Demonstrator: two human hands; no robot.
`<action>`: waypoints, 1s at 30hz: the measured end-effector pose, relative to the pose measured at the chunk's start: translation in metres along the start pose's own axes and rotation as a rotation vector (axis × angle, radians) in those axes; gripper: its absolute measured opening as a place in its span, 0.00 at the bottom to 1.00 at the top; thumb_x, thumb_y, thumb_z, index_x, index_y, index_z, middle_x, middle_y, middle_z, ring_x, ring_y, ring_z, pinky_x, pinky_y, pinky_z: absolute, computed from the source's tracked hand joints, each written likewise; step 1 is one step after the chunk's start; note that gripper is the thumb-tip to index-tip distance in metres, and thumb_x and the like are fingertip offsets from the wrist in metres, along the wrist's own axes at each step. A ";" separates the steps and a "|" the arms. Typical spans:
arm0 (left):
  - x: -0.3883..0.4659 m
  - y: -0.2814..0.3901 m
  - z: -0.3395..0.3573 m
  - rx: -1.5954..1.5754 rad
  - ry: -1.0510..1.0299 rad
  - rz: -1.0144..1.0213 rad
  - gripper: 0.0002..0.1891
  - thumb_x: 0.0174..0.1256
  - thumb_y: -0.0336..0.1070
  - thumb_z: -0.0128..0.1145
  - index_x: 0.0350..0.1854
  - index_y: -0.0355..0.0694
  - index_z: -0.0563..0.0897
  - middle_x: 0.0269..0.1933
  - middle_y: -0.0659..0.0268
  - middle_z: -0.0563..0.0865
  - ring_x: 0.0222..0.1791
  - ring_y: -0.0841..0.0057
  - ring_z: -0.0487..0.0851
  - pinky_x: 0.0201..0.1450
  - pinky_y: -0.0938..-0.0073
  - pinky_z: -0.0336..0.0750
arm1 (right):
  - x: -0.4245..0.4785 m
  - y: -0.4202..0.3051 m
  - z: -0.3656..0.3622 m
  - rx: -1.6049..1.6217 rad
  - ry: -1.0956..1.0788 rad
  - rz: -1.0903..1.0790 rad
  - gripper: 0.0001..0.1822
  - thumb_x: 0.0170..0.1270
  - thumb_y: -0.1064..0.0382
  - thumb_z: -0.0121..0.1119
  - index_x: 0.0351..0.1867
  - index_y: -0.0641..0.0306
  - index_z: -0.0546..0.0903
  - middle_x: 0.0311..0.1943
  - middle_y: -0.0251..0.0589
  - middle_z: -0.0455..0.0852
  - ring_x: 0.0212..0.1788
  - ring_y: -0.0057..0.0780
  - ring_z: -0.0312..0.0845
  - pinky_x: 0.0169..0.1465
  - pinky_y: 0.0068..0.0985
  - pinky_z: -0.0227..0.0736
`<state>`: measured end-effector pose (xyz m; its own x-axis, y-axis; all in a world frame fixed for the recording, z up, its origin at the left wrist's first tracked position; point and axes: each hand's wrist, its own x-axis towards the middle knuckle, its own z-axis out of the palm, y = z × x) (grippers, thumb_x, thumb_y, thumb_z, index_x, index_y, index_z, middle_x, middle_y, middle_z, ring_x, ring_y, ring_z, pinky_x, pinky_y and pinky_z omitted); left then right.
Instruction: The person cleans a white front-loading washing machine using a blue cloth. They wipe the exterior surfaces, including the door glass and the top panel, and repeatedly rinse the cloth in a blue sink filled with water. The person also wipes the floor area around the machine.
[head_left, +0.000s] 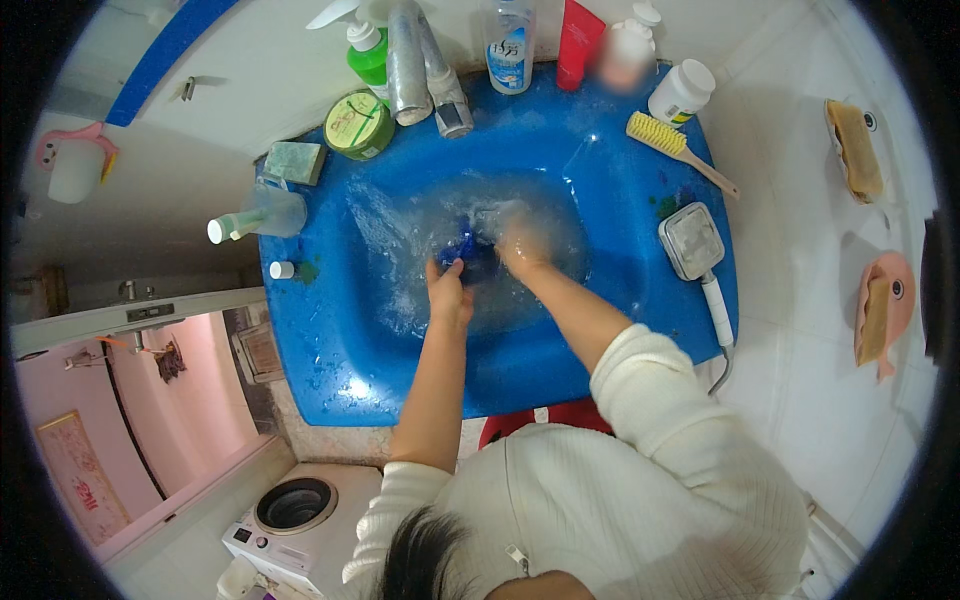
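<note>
Both hands are over cloudy water (397, 300) in a blue washbasin (315, 360). A dark blue item (466, 246), wet and partly under water, lies between them; it looks like cloth, but its shape is unclear. My left hand (448, 294) grips its near left edge between thumb and fingers. On the other side, my right hand (523, 246) is wet and blurred by splashing, close against the item's right side. Its fingertips are hidden, so I cannot tell whether it holds the item.
The faucet (409, 82) stands behind the basin, beside a green pump bottle (367, 64) and a round green tub (359, 125). A yellow-bristled brush (660, 135), a white jar (681, 91) and a shower head (691, 240) line the right rim. Leftward are a soap bar (295, 163) and a clear bottle (274, 210).
</note>
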<state>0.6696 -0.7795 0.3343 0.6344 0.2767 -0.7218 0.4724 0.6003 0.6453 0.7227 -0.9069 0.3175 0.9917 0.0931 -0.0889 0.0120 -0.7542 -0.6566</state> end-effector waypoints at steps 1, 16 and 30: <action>-0.004 0.003 0.006 -0.013 0.021 -0.041 0.23 0.65 0.33 0.49 0.61 0.43 0.62 0.55 0.55 0.73 0.53 0.61 0.73 0.51 0.61 0.72 | -0.001 -0.004 0.001 0.048 -0.012 0.067 0.17 0.54 0.63 0.56 0.46 0.57 0.71 0.39 0.52 0.79 0.42 0.51 0.76 0.44 0.43 0.69; 0.065 -0.039 -0.059 -0.635 -0.912 -0.144 0.17 0.67 0.51 0.41 0.41 0.45 0.77 0.40 0.65 0.79 0.43 0.70 0.77 0.45 0.62 0.74 | -0.055 -0.101 -0.017 0.451 0.135 -0.710 0.14 0.49 0.60 0.61 0.11 0.57 0.73 0.13 0.38 0.76 0.16 0.36 0.74 0.21 0.31 0.67; 0.025 -0.009 -0.011 1.205 0.178 0.583 0.23 0.61 0.50 0.52 0.50 0.36 0.72 0.42 0.48 0.80 0.41 0.53 0.79 0.42 0.57 0.73 | 0.003 0.011 0.015 -0.100 0.044 -0.077 0.13 0.62 0.55 0.47 0.37 0.63 0.76 0.37 0.52 0.80 0.36 0.49 0.78 0.37 0.44 0.72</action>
<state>0.6743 -0.7695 0.3069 0.8814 0.4110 -0.2328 0.4606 -0.6385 0.6166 0.7237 -0.9049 0.2983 0.9919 0.1266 -0.0065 0.0991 -0.8069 -0.5823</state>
